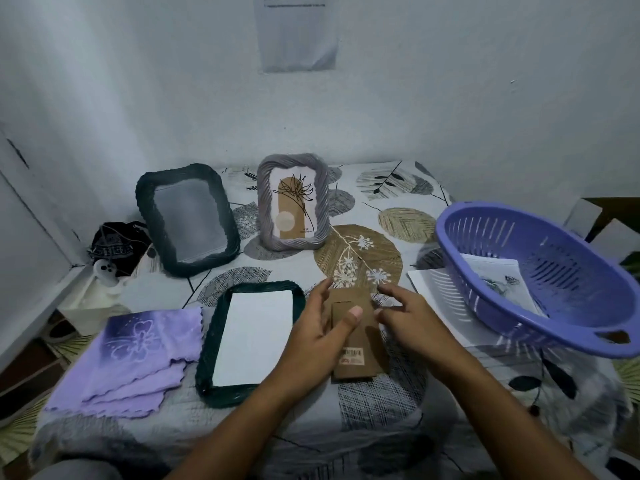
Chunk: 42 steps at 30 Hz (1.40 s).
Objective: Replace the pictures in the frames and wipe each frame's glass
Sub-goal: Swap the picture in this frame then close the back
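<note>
Left hand (317, 336) reaching in from the near edge, palm turned right, thumb laid flat across the front of a brown backing board (358, 341), fingers behind it: grip pinching the board. Right hand (408, 322) just right of the board, fingers spread and loosely bent, tips at the board's right edge; whether touching it or only beside it, cannot tell. Board tilted a little, barcode sticker near its lower end, a cut stand flap showing on its face.

Just left of the hands, a dark green frame (247, 341) lying face down on the tabletop (381, 403), a white sheet (254, 337) filling its opening. Farther left, a folded purple cloth (138, 358) with a pale flower print, near the frame's left rim. Far left, a second dark frame (188, 220) propped at a tilt, its glass grey and blank. Far centre, a grey frame (293, 207) standing upright with a plant drawing inside. On the right, a purple colander (540, 275) tipped on some papers (436, 299), a printed picture (502, 282) lying inside.

Tabletop covered with a leaf-patterned cloth, set into a corner of white walls; a paper notice (296, 32) stuck high on the far wall.
</note>
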Each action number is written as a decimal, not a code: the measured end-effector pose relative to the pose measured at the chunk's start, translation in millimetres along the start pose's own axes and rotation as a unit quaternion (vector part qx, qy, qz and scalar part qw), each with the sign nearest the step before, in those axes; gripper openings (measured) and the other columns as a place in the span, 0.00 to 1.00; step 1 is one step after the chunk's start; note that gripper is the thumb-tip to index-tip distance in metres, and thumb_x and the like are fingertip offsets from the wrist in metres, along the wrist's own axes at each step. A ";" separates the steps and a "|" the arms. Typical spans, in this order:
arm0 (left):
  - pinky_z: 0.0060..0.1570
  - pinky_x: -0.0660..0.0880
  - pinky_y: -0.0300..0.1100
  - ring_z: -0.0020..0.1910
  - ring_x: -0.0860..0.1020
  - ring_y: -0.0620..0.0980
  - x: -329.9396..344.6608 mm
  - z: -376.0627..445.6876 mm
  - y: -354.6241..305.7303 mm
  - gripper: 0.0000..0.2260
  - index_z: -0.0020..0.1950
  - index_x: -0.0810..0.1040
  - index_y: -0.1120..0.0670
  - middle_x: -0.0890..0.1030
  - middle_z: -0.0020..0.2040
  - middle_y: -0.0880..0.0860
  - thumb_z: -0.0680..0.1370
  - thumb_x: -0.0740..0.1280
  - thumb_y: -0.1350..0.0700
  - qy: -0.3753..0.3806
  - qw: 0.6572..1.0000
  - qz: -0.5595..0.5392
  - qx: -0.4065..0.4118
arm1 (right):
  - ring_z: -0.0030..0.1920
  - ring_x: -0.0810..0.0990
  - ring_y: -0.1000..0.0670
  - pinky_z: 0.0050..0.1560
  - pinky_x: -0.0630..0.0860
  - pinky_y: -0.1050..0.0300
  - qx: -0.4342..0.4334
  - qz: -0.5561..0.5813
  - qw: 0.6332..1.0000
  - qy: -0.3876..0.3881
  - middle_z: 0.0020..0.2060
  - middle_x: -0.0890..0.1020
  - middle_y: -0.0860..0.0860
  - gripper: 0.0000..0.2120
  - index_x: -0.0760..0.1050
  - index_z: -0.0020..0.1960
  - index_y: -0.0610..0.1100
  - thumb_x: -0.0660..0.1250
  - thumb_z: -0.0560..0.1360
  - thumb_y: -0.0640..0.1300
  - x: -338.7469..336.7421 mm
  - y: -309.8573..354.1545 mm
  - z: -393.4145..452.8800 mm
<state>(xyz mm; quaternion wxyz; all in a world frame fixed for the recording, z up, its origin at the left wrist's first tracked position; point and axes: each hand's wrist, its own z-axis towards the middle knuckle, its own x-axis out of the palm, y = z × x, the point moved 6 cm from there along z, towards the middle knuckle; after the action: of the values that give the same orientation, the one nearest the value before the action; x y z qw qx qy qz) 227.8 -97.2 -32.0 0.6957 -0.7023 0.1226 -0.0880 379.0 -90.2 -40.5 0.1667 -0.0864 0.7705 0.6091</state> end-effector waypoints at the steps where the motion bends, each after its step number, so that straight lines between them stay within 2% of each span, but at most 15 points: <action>1: 0.36 0.73 0.25 0.42 0.74 0.21 0.1 1.0 1.7 0.25 0.75 0.58 0.48 0.69 0.58 0.37 0.80 0.63 0.54 -0.015 1.000 -0.004 -0.008 | 0.49 0.81 0.51 0.47 0.77 0.55 0.007 0.017 1.000 0.005 0.56 0.80 0.46 0.24 0.66 0.71 0.49 0.63 0.77 0.38 1.0 -1.0 -0.4; 5: 0.45 0.75 0.31 0.55 0.74 0.36 -4.0 5.7 6.4 0.22 0.72 0.62 0.43 0.67 0.71 0.49 0.79 0.62 0.48 -0.059 0.998 -0.004 -0.017 | 0.49 0.81 0.46 0.41 0.75 0.54 0.035 0.101 0.994 -0.012 0.53 0.80 0.43 0.21 0.70 0.67 0.43 0.64 0.75 0.33 -2.9 -0.9 -0.5; 8: 0.46 0.74 0.33 0.56 0.76 0.41 -3.6 7.3 6.2 0.17 0.68 0.67 0.42 0.73 0.67 0.52 0.79 0.62 0.47 -0.073 0.995 -0.070 -0.027 | 0.48 0.80 0.43 0.43 0.78 0.50 0.049 0.205 0.977 -0.035 0.52 0.79 0.42 0.23 0.71 0.64 0.39 0.65 0.71 0.26 -9.8 -2.7 1.1; 10: 0.49 0.76 0.35 0.53 0.78 0.42 -2.9 7.3 2.1 0.16 0.68 0.68 0.46 0.76 0.59 0.48 0.80 0.61 0.49 -0.078 0.988 -0.133 -0.026 | 0.50 0.81 0.39 0.48 0.80 0.45 0.051 0.226 0.973 -0.017 0.50 0.80 0.41 0.22 0.72 0.63 0.38 0.65 0.71 0.25 -11.2 0.1 -0.8; 12: 0.53 0.75 0.38 0.52 0.78 0.42 -3.4 7.3 -2.4 0.12 0.65 0.70 0.47 0.76 0.54 0.42 0.81 0.60 0.51 -0.083 0.981 -0.175 -0.027 | 0.47 0.83 0.38 0.45 0.80 0.45 0.047 0.202 0.978 0.025 0.48 0.82 0.39 0.21 0.72 0.63 0.38 0.65 0.72 0.26 -9.9 5.3 -4.5; 15: 0.58 0.75 0.42 0.54 0.79 0.47 -6.1 6.6 -7.6 0.08 0.59 0.72 0.46 0.78 0.52 0.43 0.81 0.60 0.51 -0.074 0.976 -0.200 -0.035 | 0.37 0.85 0.43 0.34 0.80 0.52 0.044 0.131 0.987 0.079 0.42 0.83 0.40 0.25 0.69 0.63 0.50 0.64 0.74 0.28 -6.6 14.8 -10.9; 17: 0.58 0.76 0.44 0.55 0.79 0.48 -12.3 5.0 -13.8 0.09 0.60 0.73 0.47 0.79 0.53 0.44 0.80 0.61 0.52 -0.057 0.979 -0.192 -0.029 | 0.37 0.85 0.44 0.37 0.81 0.50 0.030 0.100 0.992 0.064 0.42 0.82 0.42 0.27 0.69 0.67 0.50 0.65 0.74 0.29 -10.1 19.3 -9.5; 19: 0.60 0.76 0.45 0.58 0.79 0.47 -27.2 5.1 -21.9 0.11 0.61 0.74 0.49 0.79 0.57 0.46 0.79 0.63 0.54 -0.045 0.990 -0.134 -0.001 | 0.41 0.84 0.42 0.44 0.81 0.45 0.022 0.122 0.991 0.044 0.44 0.82 0.42 0.27 0.69 0.68 0.48 0.66 0.73 0.29 -14.3 23.8 -8.2; 21: 0.59 0.76 0.42 0.57 0.78 0.42 -55.3 5.0 -31.1 0.11 0.61 0.77 0.50 0.80 0.58 0.46 0.78 0.66 0.55 -0.057 0.995 0.005 0.077 | 0.43 0.84 0.41 0.47 0.81 0.41 0.022 0.171 0.984 0.036 0.45 0.82 0.41 0.26 0.71 0.67 0.46 0.65 0.73 0.29 -12.3 28.3 -8.2; 23: 0.56 0.75 0.35 0.53 0.79 0.37 -90.7 2.0 -36.8 0.11 0.58 0.79 0.50 0.82 0.55 0.45 0.76 0.69 0.52 -0.087 0.973 0.148 0.157 | 0.41 0.85 0.42 0.41 0.82 0.46 0.034 0.232 0.971 0.050 0.45 0.83 0.40 0.25 0.72 0.66 0.44 0.65 0.72 0.27 0.4 32.0 -9.6; 25: 0.54 0.73 0.31 0.53 0.78 0.35 -124.6 -2.7 -32.5 0.16 0.54 0.81 0.50 0.82 0.53 0.44 0.72 0.68 0.44 -0.098 0.938 0.266 0.201 | 0.38 0.84 0.43 0.34 0.81 0.52 0.051 0.277 0.956 0.078 0.45 0.83 0.38 0.27 0.70 0.68 0.42 0.64 0.72 0.26 20.5 33.3 -11.5; 28: 0.62 0.71 0.39 0.64 0.72 0.35 -160.7 -12.1 -10.7 0.26 0.57 0.81 0.51 0.80 0.59 0.43 0.70 0.65 0.33 -0.040 0.892 0.401 0.204 | 0.37 0.84 0.42 0.32 0.81 0.52 0.069 0.302 0.943 0.119 0.45 0.84 0.37 0.31 0.67 0.71 0.45 0.64 0.72 0.25 53.8 33.3 -11.8; 31: 0.73 0.58 0.45 0.73 0.56 0.31 -175.3 -21.5 9.0 0.33 0.65 0.77 0.47 0.71 0.68 0.39 0.70 0.60 0.27 0.037 0.860 0.472 0.187 | 0.37 0.84 0.42 0.30 0.81 0.52 0.082 0.308 0.936 0.150 0.48 0.83 0.36 0.30 0.68 0.70 0.45 0.64 0.72 0.26 80.5 37.9 -15.7; 34: 0.75 0.44 0.51 0.76 0.45 0.35 -174.8 -25.6 18.7 0.33 0.72 0.68 0.41 0.61 0.74 0.37 0.71 0.57 0.26 0.102 0.821 0.534 0.174 | 0.31 0.82 0.45 0.23 0.77 0.58 0.097 0.320 0.927 0.173 0.50 0.81 0.33 0.29 0.67 0.71 0.41 0.63 0.72 0.25 100.9 40.8 -18.9; 42: 0.73 0.36 0.55 0.76 0.38 0.38 -173.1 -28.8 22.9 0.32 0.72 0.66 0.37 0.55 0.74 0.31 0.71 0.57 0.26 0.167 0.814 0.537 0.144 | 0.34 0.84 0.44 0.25 0.78 0.58 0.120 0.336 0.920 0.165 0.51 0.81 0.33 0.28 0.65 0.71 0.38 0.62 0.72 0.24 117.2 37.3 -19.7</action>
<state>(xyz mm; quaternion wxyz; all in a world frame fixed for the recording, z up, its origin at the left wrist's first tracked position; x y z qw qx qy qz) 53.0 -73.7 -46.2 0.6943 -0.3913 0.5804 0.1671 254.6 -92.0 -45.0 -0.1679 0.0985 0.8381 0.5096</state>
